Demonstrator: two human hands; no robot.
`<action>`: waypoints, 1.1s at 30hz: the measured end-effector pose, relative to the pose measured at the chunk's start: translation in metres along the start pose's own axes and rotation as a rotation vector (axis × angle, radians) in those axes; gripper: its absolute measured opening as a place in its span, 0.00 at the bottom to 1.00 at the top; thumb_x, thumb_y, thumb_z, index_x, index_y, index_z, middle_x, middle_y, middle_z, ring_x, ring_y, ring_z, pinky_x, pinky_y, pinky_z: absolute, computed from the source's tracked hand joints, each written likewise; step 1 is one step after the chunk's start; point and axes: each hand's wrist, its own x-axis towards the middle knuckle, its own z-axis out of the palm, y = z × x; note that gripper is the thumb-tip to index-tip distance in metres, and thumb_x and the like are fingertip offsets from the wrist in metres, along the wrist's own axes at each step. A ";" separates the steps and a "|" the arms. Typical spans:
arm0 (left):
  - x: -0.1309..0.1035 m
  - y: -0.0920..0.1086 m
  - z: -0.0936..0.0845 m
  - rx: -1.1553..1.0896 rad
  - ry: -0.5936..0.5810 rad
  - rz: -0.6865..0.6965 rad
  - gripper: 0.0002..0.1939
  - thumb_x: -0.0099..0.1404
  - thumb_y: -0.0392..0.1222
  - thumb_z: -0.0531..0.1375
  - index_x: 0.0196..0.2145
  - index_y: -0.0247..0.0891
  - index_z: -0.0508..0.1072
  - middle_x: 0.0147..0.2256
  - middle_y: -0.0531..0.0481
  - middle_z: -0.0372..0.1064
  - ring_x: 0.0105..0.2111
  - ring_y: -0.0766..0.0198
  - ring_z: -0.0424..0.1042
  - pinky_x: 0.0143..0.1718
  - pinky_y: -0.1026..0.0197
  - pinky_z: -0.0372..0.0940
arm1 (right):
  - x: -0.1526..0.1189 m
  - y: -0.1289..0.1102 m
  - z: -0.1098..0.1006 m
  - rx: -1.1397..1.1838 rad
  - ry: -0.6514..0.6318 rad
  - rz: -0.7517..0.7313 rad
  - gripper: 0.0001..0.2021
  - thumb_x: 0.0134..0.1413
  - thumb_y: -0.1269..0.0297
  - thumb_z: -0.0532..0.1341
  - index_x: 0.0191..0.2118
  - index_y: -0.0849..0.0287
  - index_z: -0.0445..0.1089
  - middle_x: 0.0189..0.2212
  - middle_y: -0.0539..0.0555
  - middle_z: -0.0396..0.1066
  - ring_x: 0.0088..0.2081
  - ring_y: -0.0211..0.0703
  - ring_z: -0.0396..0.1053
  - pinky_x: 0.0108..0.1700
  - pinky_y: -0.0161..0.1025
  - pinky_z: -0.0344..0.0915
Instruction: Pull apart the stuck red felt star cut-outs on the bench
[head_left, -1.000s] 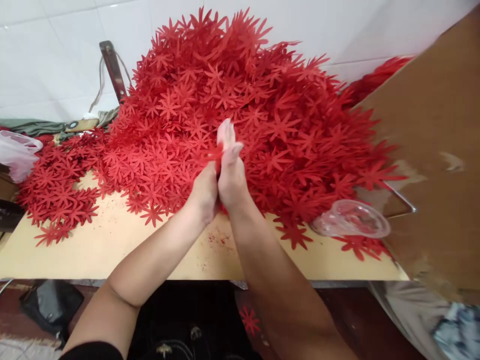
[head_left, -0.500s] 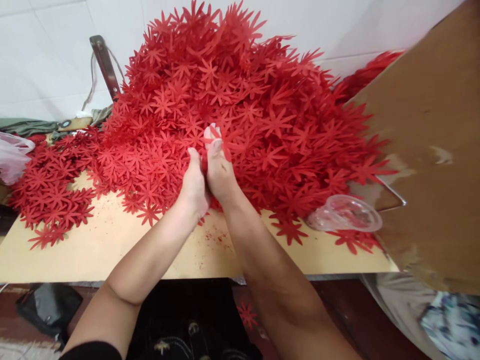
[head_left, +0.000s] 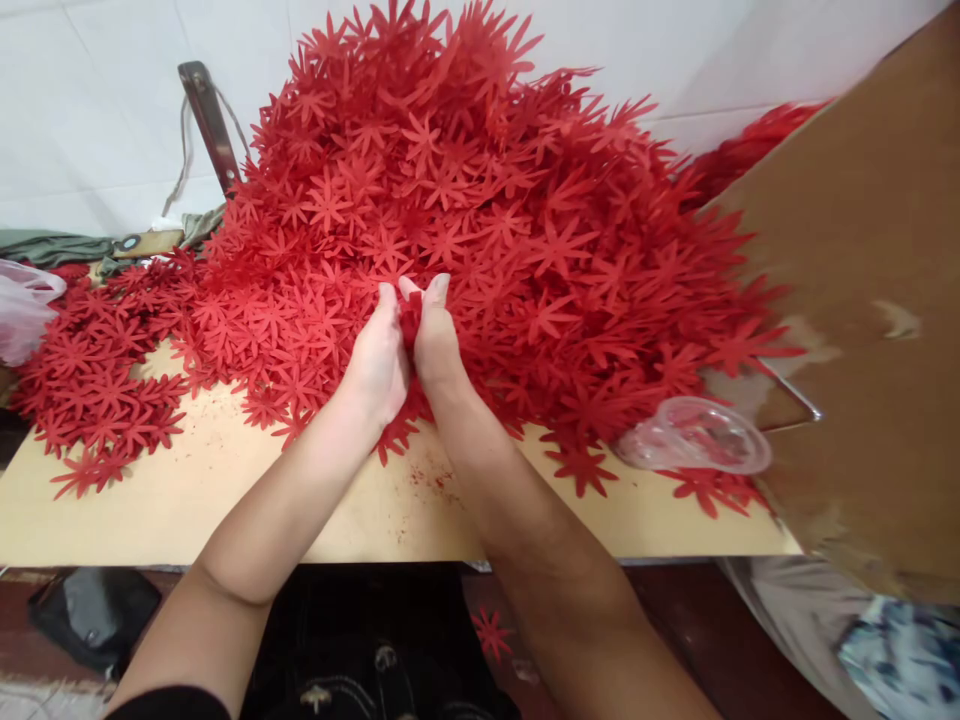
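A tall heap of red flower-shaped fabric cutouts (head_left: 450, 190) rises in front of me, each with narrow pointed petals. Before its lower middle my two hands come together. Some red cutouts (head_left: 410, 318) show in the narrow gap between them. My left hand (head_left: 379, 355) is curled round their left side with its thumb up. On the right side my right hand (head_left: 435, 335) is closed, its thumb also pointing up. How many cutouts are between the palms is hidden.
The pale tabletop (head_left: 262, 500) carries red specks near its front. To the right are a clear plastic container (head_left: 694, 435) and a large cardboard sheet (head_left: 862, 300). A plastic bag (head_left: 26, 310) lies far left; a fallen cutout (head_left: 492, 633) is below the table edge.
Both hands have closed more and the right fingers have drawn down. A cutout that stuck out over the right fingers now sits lower, between the hands.
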 end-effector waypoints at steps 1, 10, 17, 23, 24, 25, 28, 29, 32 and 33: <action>0.000 0.003 -0.001 -0.013 0.009 -0.016 0.16 0.68 0.46 0.48 0.42 0.37 0.71 0.46 0.49 0.72 0.55 0.62 0.65 0.60 0.57 0.56 | -0.001 0.000 -0.001 0.032 0.032 0.012 0.38 0.53 0.34 0.40 0.48 0.60 0.69 0.52 0.59 0.69 0.58 0.46 0.64 0.63 0.48 0.57; 0.005 0.013 -0.029 0.075 0.019 -0.054 0.03 0.60 0.30 0.57 0.30 0.35 0.68 0.24 0.57 0.69 0.25 0.74 0.68 0.38 0.66 0.62 | -0.017 -0.014 -0.010 0.149 0.106 -0.030 0.30 0.44 0.32 0.52 0.30 0.58 0.69 0.30 0.53 0.72 0.35 0.39 0.71 0.46 0.42 0.69; 0.003 0.018 -0.042 0.326 0.164 0.164 0.07 0.59 0.34 0.60 0.27 0.36 0.64 0.24 0.60 0.62 0.24 0.77 0.63 0.28 0.72 0.61 | -0.037 -0.020 -0.012 0.212 -0.144 0.011 0.24 0.34 0.44 0.67 0.34 0.56 0.69 0.32 0.50 0.71 0.36 0.38 0.70 0.45 0.39 0.69; -0.004 0.018 -0.044 0.461 0.118 0.224 0.05 0.63 0.34 0.55 0.29 0.35 0.67 0.29 0.56 0.64 0.26 0.75 0.65 0.25 0.72 0.63 | -0.040 -0.009 -0.009 0.259 -0.146 0.086 0.16 0.34 0.57 0.70 0.31 0.57 0.69 0.30 0.48 0.72 0.33 0.36 0.69 0.40 0.39 0.70; -0.005 0.018 -0.045 0.477 0.120 0.229 0.05 0.64 0.33 0.55 0.29 0.35 0.67 0.29 0.56 0.64 0.27 0.75 0.65 0.25 0.72 0.63 | -0.041 -0.009 -0.009 0.276 -0.144 0.094 0.15 0.35 0.57 0.69 0.31 0.56 0.69 0.30 0.48 0.72 0.32 0.36 0.69 0.39 0.39 0.70; -0.005 0.018 -0.047 0.491 0.122 0.228 0.05 0.64 0.33 0.54 0.30 0.35 0.68 0.29 0.56 0.64 0.27 0.75 0.65 0.25 0.72 0.63 | -0.041 -0.010 -0.009 0.292 -0.144 0.100 0.15 0.35 0.56 0.69 0.31 0.56 0.68 0.29 0.48 0.71 0.31 0.36 0.69 0.39 0.39 0.70; -0.001 0.017 -0.056 0.548 0.122 0.216 0.04 0.62 0.29 0.56 0.29 0.34 0.67 0.26 0.56 0.65 0.25 0.75 0.65 0.25 0.71 0.62 | -0.046 -0.015 -0.008 0.340 -0.207 0.120 0.18 0.36 0.54 0.69 0.33 0.55 0.67 0.31 0.47 0.72 0.33 0.36 0.69 0.41 0.39 0.71; 0.000 0.017 -0.059 0.565 0.124 0.234 0.05 0.60 0.28 0.57 0.29 0.34 0.67 0.25 0.57 0.65 0.24 0.75 0.64 0.26 0.71 0.62 | -0.047 -0.016 -0.007 0.352 -0.239 0.128 0.20 0.34 0.54 0.70 0.34 0.54 0.67 0.32 0.48 0.72 0.34 0.36 0.70 0.42 0.39 0.71; 0.005 0.015 -0.068 0.604 0.130 0.330 0.06 0.58 0.26 0.59 0.27 0.33 0.68 0.24 0.57 0.65 0.25 0.76 0.64 0.30 0.72 0.61 | -0.050 -0.017 -0.004 0.353 -0.300 0.160 0.26 0.26 0.57 0.74 0.36 0.54 0.65 0.34 0.48 0.72 0.37 0.38 0.71 0.43 0.39 0.71; 0.006 0.015 -0.070 0.617 0.132 0.352 0.06 0.57 0.26 0.59 0.26 0.33 0.68 0.24 0.57 0.65 0.25 0.76 0.64 0.31 0.72 0.61 | -0.050 -0.016 -0.003 0.349 -0.299 0.168 0.27 0.25 0.59 0.74 0.36 0.55 0.65 0.34 0.48 0.72 0.37 0.38 0.71 0.44 0.39 0.70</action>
